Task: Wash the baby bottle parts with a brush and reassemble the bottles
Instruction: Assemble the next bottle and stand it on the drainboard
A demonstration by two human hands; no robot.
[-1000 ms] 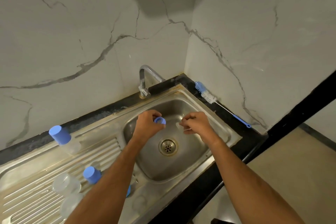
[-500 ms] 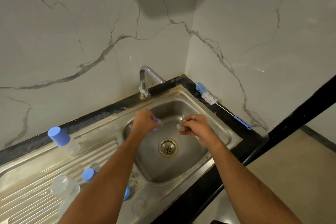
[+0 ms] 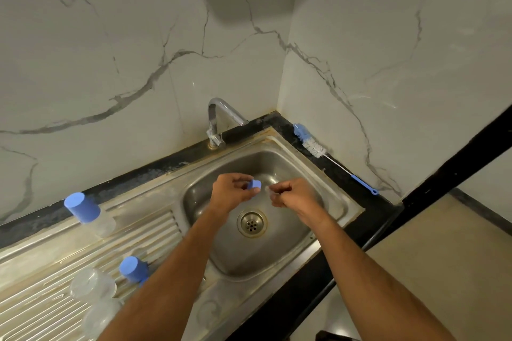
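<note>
Frame centre, over the sink (image 3: 343, 202): left hand (image 3: 231, 192) pinches a blue collar (image 3: 254, 184) in its grip; right hand (image 3: 291, 194) grips a small clear piece, likely the teat (image 3: 268, 189), just beside the collar. Looks like the teat is going into the collar. Brush (image 3: 313, 147) lies on the counter (image 3: 327, 169), right of the basin, untouched. Lower left of the frame, on the drainboard: capped bottle (image 3: 88, 213), blue cap (image 3: 133, 268), clear bottles (image 3: 92, 286). Risks: wet, slippery teat could slip from the grip and land by the drain (image 3: 251, 223), needing a rewash; a skewed seat in the collar would leak later.
</note>
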